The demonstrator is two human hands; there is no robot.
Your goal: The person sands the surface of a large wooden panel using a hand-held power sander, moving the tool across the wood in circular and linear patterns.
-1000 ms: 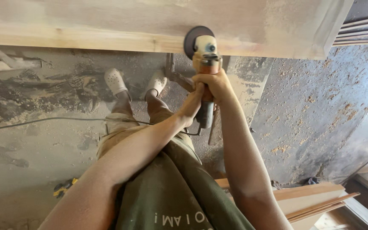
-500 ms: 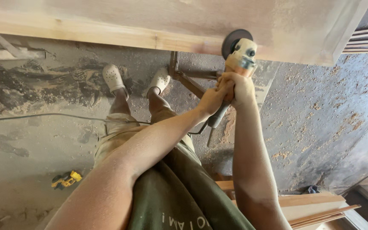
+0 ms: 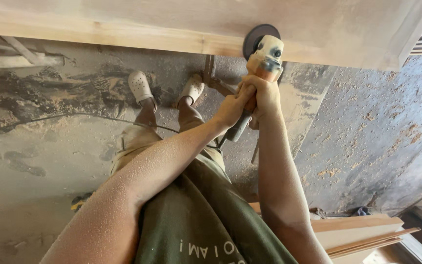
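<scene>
**Two hands on a grinder at the panel edge**

Gripping an angle grinder (image 3: 262, 61) with both hands, upper centre of frame. Tool body is orange and cream plastic, dusty, with a dark grey handle end poking out below the hands toward lower left. Dark round disc (image 3: 255, 38) at the top end, flat and circular, touching the lower edge of a wooden panel (image 3: 123, 19). Long axis runs from lower left to upper right, slightly tilted off vertical in the frame; disc end points up toward the panel, handle end points down toward the person's body.

Right hand (image 3: 264, 93) clenched round the grinder body just under the orange head. Left hand (image 3: 231, 108) clenched round the handle just below and left of it, the two hands touching. Both forearms coated in fine sawdust, grainy look.

Panel spans the top of frame, pale raw wood, smooth face with a lighter strip along its lower edge and a dust film.

Below: grey concrete floor (image 3: 50, 156), rough, streaked with sawdust and chips. Thin black cable (image 3: 64, 117) curves across the floor at left. Two cream perforated clogs (image 3: 140, 87) upper centre-left. Olive green shirt bottom centre, tan shorts above it. Stacked wooden boards (image 3: 362, 232) lower right, flat, long, light brown.
</scene>
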